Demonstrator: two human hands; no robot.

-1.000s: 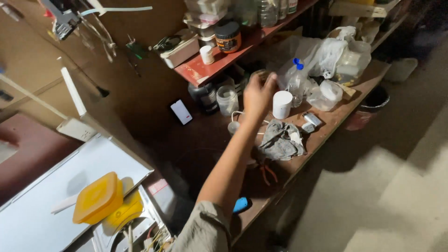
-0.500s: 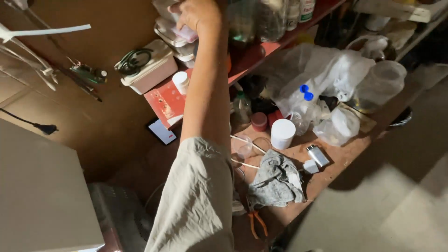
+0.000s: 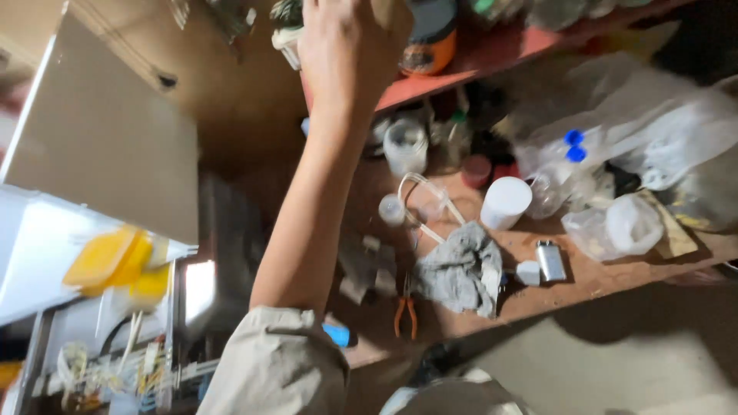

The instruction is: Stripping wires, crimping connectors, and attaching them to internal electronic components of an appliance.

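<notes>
Your one visible hand [image 3: 332, 54] is raised at the 12 o'clock edge of the head view, arm stretched up from a beige sleeve [image 3: 280, 361] at 6 o'clock; which hand it is cannot be told with certainty, though it reads as the right. The hand is up against a brown, box-like thing [image 3: 392, 19] at the front of the red shelf [image 3: 492, 58]; the blur hides the fingers, so whether they are apart, together or clamped on the thing cannot be told. Just beside the hand, at its 3 o'clock, an orange jar with a dark lid [image 3: 430, 34] stands on the same shelf. Your other hand is out of view. Below the shelf, the brown counter [image 3: 615, 280] carries a white cylindrical cup [image 3: 505, 203] at about 4 o'clock from the hand, well apart from it. A crumpled grey rag [image 3: 461, 273] lies at the cup's 7 o'clock, with orange-handled pliers [image 3: 405, 315] just beside the rag at its 8 o'clock. A small silver lighter-shaped item [image 3: 550, 260] lies at the rag's 3 o'clock. Clear bottles with blue caps [image 3: 570, 146] stand at the cup's 1 o'clock, among clear plastic bags [image 3: 669, 131]. At the 9 o'clock side of the view, a yellow lidded container [image 3: 108, 257] rests on a white surface [image 3: 31, 246], well apart from the arm.
</notes>
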